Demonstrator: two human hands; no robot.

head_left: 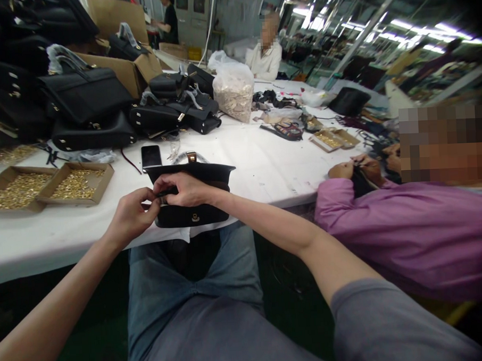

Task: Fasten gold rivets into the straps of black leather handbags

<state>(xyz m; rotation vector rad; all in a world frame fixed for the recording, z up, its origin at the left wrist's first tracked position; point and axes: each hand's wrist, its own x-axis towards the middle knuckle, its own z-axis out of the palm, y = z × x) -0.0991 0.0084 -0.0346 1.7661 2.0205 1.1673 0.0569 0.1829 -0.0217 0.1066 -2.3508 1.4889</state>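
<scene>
A small black handbag (192, 216) rests at the table's front edge with its flap raised and a gold clasp on its front. At the bag's left end, my left hand (136, 211) is closed, thumb and fingertips pinched at the side of the opening. My right hand (181, 189) is bent over the same corner, its fingers closed on the bag's edge close to the left fingertips. Any small part between the fingertips is too small to make out. Behind the flap lies a phone (151, 157).
Cardboard trays of gold hardware (75, 183) stand at the left. Black bags (85, 94) are piled behind them, beside a clear plastic sack (234, 90). A person in a purple sleeve (354, 207) works close at the right; another person (265, 59) sits across the table.
</scene>
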